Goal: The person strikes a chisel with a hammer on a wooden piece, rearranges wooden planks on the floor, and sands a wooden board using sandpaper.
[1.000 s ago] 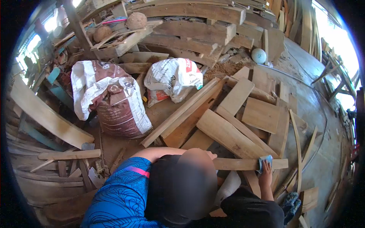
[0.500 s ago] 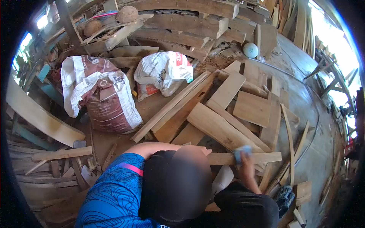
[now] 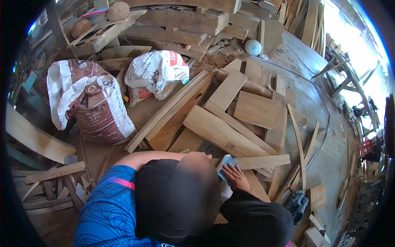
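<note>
A folded blue-grey sheet that looks like sandpaper [image 3: 226,164] lies over a narrow wooden strip [image 3: 263,161]. My right hand [image 3: 233,177] presses on the sheet with its fingers laid over it, gripping it against the wood. The strip runs sideways in front of my body, and its left end is hidden behind the dark-capped head. My left arm [image 3: 152,157] bends in from the left; of my left hand [image 3: 203,154] only a little shows past the head, near the strip's hidden end. What its fingers do cannot be seen.
Loose boards [image 3: 228,127] lie piled just ahead. A brown and white sack [image 3: 103,115] and a white sack [image 3: 154,74] stand at left. Stacked beams [image 3: 177,20] and a pale ball [image 3: 252,47] are farther back. Thin strips [image 3: 298,142] lie at right, near a dark shoe [image 3: 296,203].
My right hand has slid left along the strip with the sandpaper, closer to the head. The whole view has shifted, so the surroundings appear farther left.
</note>
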Demonstrator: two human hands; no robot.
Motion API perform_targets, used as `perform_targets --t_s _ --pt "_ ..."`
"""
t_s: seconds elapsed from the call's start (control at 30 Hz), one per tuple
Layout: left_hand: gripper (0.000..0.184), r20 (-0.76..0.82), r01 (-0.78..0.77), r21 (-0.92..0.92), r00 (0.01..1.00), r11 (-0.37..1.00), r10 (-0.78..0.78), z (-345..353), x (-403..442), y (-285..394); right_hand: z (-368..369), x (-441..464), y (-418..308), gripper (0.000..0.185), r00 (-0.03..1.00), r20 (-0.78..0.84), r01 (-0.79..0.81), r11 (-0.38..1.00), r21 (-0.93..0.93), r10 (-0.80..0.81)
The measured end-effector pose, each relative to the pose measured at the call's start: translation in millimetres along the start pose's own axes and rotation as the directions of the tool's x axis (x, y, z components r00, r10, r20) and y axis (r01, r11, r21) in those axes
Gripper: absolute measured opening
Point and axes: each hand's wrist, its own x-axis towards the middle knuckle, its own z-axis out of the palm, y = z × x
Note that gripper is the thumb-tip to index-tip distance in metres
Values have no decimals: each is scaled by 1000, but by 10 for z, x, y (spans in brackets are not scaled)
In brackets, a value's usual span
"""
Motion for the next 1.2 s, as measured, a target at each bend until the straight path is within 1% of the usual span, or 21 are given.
perform_targets --t_s 0.03,0.07,0.13,0.17,0.23,0.33,0.37,0.43,0.47,0.53,0.6,0.67,0.73,0.77,0.83,0.87,0.93,1.03,1.1,1.13,1.2 --pt "77 -7 18 16 1000 1000 -18 -11 -44 1 -93 33 -20 84 994 19 107 994 7 -107" --pt "77 -1 21 21 1000 1000 -21 -17 -116 16 -223 -49 46 76 997 26 -71 994 79 69" --pt "77 36 71 12 997 997 -72 -140 -155 64 -495 -166 95 66 841 -245 -428 871 243 482" --pt "79 52 87 -4 995 996 -87 -149 -156 59 -367 -357 338 58 783 -306 -542 835 92 542" --pt "76 46 65 -5 997 998 -64 -84 -117 32 -461 -454 352 60 734 -290 -635 772 30 614" --pt "74 24 45 -8 999 999 -45 -3 -38 -3 -434 -121 7 70 852 -91 -488 844 221 516" --pt "75 12 42 -20 999 999 -41 -48 -66 11 -307 11 -50 74 956 -61 -269 939 213 288" --pt "77 -6 80 9 997 997 -80 -67 -94 13 -358 76 -174 72 999 7 -31 996 85 31" --pt "77 11 90 25 996 996 -90 -26 -74 -36 -443 27 -63 69 988 51 -148 980 130 143" --pt "78 10 103 49 995 993 -104 -17 -68 -146 -484 -140 80 66 876 -146 -433 884 177 459" --pt "78 45 77 59 996 995 -79 -2 -102 -234 -528 -444 261 62 778 -174 -597 796 96 604" --pt "78 39 50 81 998 996 -53 -5 -100 -342 -586 -612 350 59 755 -212 -628 778 40 620" --pt "76 18 14 69 1000 998 -15 -67 -132 -356 -701 -776 414 59 688 -55 -713 689 132 723" --pt "75 -8 -28 107 1000 994 29 -106 -145 -375 -740 -827 469 57 744 -126 -648 755 103 656" --pt "72 -49 -78 238 994 968 93 -318 -171 -376 -1023 -822 490 48 595 141 -796 604 -33 792" --pt "71 -70 -79 321 992 944 107 -472 -214 -340 -1065 -909 604 39 658 112 -731 667 -146 745" --pt "71 -193 -28 401 974 916 115 -841 -342 -264 -1471 -846 586 35 691 -42 -720 683 -122 721" --pt "70 -247 81 533 967 842 64 -1382 -683 13 -2388 -615 112 27 681 -261 -693 717 72 685" --pt "74 -282 119 567 958 815 56 -1560 -924 104 -2866 -621 -148 29 689 -201 -680 717 151 696" --pt "78 -306 151 568 951 809 37 -1660 -1125 213 -3083 -630 -352 30 666 -148 -661 670 337 731" --pt "77 -374 171 583 925 794 75 -1882 -1527 367 -3284 -702 -638 32 655 -151 -603 633 486 740"
